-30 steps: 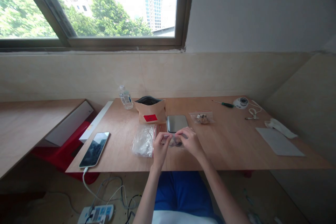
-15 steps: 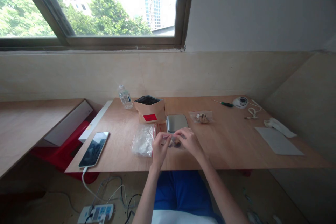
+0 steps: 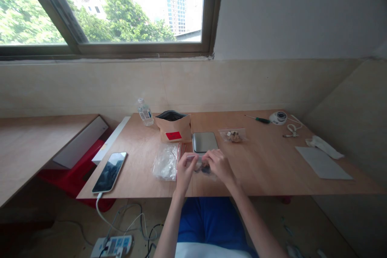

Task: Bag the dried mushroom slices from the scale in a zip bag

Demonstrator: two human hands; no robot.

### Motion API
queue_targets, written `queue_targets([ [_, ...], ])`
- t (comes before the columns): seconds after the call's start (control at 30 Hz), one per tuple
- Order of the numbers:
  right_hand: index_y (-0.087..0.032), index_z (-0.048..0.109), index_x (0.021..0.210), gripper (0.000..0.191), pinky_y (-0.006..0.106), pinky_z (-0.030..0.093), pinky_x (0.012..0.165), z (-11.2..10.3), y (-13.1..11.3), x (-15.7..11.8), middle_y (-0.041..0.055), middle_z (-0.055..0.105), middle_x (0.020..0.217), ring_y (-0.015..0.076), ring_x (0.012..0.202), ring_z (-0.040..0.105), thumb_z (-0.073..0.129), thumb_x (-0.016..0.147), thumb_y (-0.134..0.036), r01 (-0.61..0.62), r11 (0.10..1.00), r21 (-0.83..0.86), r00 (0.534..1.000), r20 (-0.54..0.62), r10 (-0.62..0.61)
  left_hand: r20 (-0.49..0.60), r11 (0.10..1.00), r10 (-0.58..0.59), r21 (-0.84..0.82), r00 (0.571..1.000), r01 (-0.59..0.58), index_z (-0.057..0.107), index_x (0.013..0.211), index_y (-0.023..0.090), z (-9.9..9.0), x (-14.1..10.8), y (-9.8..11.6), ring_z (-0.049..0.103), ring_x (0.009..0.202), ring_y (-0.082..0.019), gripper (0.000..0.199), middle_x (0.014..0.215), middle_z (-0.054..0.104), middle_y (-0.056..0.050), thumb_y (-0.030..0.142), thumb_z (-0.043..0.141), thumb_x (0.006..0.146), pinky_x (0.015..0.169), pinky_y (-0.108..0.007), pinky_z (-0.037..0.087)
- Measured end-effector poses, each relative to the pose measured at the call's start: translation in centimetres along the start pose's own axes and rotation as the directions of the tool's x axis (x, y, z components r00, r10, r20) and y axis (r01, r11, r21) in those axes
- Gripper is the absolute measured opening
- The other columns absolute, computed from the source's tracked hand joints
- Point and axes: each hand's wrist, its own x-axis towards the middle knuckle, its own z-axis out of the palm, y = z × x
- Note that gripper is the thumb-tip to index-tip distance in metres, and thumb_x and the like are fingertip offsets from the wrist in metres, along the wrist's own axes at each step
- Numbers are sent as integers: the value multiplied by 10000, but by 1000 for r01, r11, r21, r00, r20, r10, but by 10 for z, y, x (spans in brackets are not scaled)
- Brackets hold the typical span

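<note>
While both hands meet at the front middle of the worktop (image 3: pixel 272 169), they pinch a small clear bag (image 3: pixel 202 166) between them. The left hand (image 3: pixel 185 171) has its fingers curled onto the bag's left end, and the right hand (image 3: pixel 219 164) closes thumb and fingers on its right end and upper edge. Something dark sits inside the bag, too small to identify. The bag lies low over the worktop, just in front of the scale (image 3: pixel 204 141); whether it rests on the wood I cannot tell.

Judging by the grip along the top edge, the step in hand looks like working the bag's mouth, either pressing it shut or pulling it open; the view does not settle which. The next move would call for the fingertips to run along that edge while the other hand keeps the bag steady so the contents stay put.

Just left of the hands lies a pile of empty clear bags (image 3: pixel 165 162). Behind it stands an open brown pouch (image 3: pixel 173 127) with a red label, and a water bottle (image 3: pixel 144 112) stands farther back. Right of the scale lies a filled bag (image 3: pixel 232 135). A phone (image 3: pixel 109 171) rests near the left edge, and a screwdriver (image 3: pixel 257 119) lies well apart at the back right.
</note>
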Motion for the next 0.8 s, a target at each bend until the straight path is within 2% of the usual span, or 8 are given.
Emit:
queue_targets([
  [0.1, -201, 577, 713, 182, 282, 394, 680, -1, 0, -2, 17, 615, 681, 173, 683, 548, 496, 870, -161, -4, 1000, 16, 1000, 28, 3, 56, 999, 16, 27, 998, -18, 664, 821, 157, -3, 1, -1, 609, 804, -179, 208, 827, 648, -62, 348, 583, 800, 728, -280, 470],
  [0.27, -224, 624, 827, 107, 291, 433, 703, -4, 7, -4, 21, 646, 756, 179, 729, 573, 534, 860, -272, -79, 991, 108, 995, 74, 71, 42, 999, 45, 25, 998, -46, 668, 796, 157, -7, 0, -4, 597, 765, -174, 207, 793, 638, -58, 345, 581, 803, 701, -285, 468],
  [0.5, -222, 637, 743, 196, 278, 436, 705, 3, 14, -6, 12, 654, 723, 171, 729, 586, 498, 858, -144, -88, 989, 119, 996, 32, 85, -16, 999, 42, 17, 999, -42, 656, 790, 166, -4, 0, -8, 598, 776, -164, 170, 795, 629, -42, 322, 589, 802, 714, -269, 450],
  [0.63, -226, 642, 744, 184, 283, 435, 703, 4, 11, -6, 8, 668, 715, 173, 713, 600, 509, 861, -174, -96, 989, 108, 995, -15, 99, -31, 1000, 22, 2, 999, -22, 655, 792, 166, -1, 0, -7, 598, 763, -164, 182, 796, 627, -43, 332, 581, 803, 686, -267, 462],
  [0.73, -238, 658, 824, 147, 291, 450, 748, 1, 11, -6, 10, 688, 798, 177, 771, 616, 517, 866, -231, -93, 982, 166, 996, 2, 94, -62, 999, 28, -14, 998, -29, 656, 793, 163, 0, -1, -4, 597, 753, -166, 193, 794, 628, -46, 341, 582, 799, 680, -272, 466],
  [0.8, -246, 649, 948, 155, 296, 455, 804, -2, 12, -6, 21, 687, 921, 182, 872, 615, 519, 866, -266, -90, 970, 227, 996, 15, 89, -68, 999, 24, -34, 997, -26, 657, 796, 158, 0, -2, -3, 598, 758, -169, 201, 794, 630, -51, 346, 586, 796, 681, -273, 468],
])
